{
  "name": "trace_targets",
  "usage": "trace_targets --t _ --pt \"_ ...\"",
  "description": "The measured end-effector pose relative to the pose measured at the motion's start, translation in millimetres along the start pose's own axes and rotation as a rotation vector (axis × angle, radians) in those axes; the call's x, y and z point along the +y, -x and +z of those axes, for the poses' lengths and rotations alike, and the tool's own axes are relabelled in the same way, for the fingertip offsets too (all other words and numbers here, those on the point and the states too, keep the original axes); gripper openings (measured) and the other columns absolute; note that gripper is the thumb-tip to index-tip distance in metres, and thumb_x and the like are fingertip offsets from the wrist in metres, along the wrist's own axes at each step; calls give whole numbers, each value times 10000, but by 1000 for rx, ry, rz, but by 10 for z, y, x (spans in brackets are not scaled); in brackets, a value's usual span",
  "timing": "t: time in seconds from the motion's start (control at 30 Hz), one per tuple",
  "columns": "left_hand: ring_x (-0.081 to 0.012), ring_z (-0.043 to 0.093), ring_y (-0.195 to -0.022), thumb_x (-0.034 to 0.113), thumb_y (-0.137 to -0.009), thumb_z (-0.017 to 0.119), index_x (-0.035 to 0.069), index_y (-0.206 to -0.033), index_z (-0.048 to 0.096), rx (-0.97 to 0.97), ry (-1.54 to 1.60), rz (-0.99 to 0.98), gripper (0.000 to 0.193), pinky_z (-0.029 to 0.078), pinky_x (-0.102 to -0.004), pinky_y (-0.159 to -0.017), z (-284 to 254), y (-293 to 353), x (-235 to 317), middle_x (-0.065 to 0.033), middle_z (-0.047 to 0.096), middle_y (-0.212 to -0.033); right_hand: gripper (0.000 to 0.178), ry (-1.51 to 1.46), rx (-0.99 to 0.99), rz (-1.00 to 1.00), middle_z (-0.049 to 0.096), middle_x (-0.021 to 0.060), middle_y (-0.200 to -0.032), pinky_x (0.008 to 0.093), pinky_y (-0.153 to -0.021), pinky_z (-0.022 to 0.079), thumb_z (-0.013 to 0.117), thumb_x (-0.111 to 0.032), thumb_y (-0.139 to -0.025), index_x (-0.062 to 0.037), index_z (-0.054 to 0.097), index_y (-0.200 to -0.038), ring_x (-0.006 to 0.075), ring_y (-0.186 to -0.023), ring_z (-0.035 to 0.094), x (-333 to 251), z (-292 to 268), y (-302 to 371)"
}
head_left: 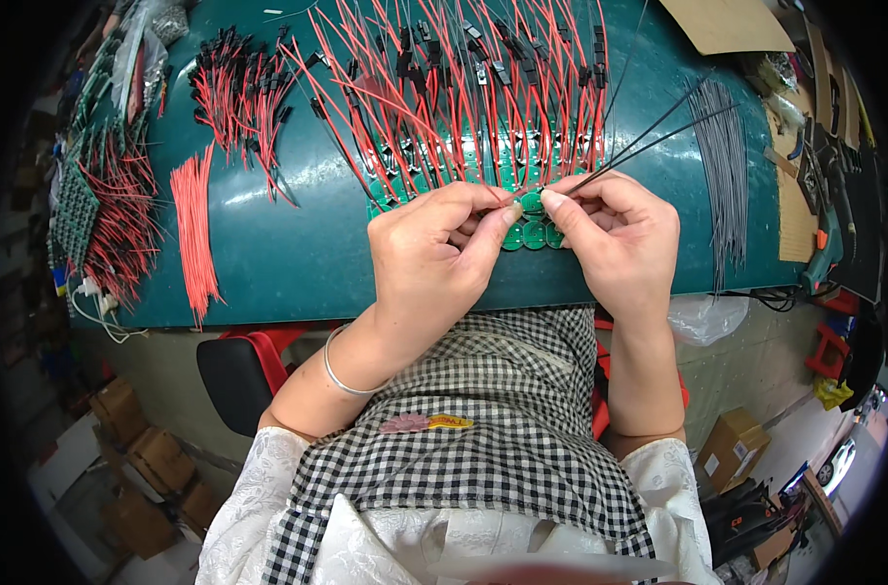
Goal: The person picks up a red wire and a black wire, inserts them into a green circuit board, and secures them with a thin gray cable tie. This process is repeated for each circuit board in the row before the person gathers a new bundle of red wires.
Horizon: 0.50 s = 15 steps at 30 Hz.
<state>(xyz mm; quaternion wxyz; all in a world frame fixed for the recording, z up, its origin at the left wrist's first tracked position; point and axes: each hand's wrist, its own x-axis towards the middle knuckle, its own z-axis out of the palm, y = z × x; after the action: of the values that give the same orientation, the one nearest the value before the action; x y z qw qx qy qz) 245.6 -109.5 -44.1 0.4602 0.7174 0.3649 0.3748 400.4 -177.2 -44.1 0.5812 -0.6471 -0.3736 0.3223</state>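
Observation:
Over a panel of small round green circuit boards (533,234), both my hands work close together. My left hand (426,244) is closed in a pinch at the boards' near edge, with a thin red wire between thumb and forefinger. Just to its right, my right hand (624,234) pinches thin black wires (649,152), whose long free ends slant up to the far right. The fingertips hide the wire ends and any joint with the board. Behind the fingers, many red and black wires with black plugs (424,73) rise from the panel's farther boards.
A bundle of red wires (196,234) lies left on the green table (298,263), with a heap of plugged wires (237,93) beyond it. Loose black wires (719,175) lie right. Wired boards (113,214) pile at the left edge; cardboard (729,24) lies far right.

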Motion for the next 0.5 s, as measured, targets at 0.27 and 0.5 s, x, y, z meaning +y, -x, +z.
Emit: trace_targets --t 0.27,0.5 --pt "-122 712 -667 -55 -813 734 -66 -870 699 -21 -18 11 67 576 -223 -555 13 -4 -14 -113 729 -812 108 37 -50 -2 704 111 -826 237 -559 501 744 -13 -802 76 685 -817 96 -637 632 18 41 -48" --pt "-105 706 -666 -47 -814 740 -60 -874 699 -7 20 -32 73 567 -214 -556 20 1 -12 -101 727 -791 168 253 -247 -159 657 122 -800 289 -567 476 654 6 -842 55 694 -997 165 -637 613 -76 -22 -122"
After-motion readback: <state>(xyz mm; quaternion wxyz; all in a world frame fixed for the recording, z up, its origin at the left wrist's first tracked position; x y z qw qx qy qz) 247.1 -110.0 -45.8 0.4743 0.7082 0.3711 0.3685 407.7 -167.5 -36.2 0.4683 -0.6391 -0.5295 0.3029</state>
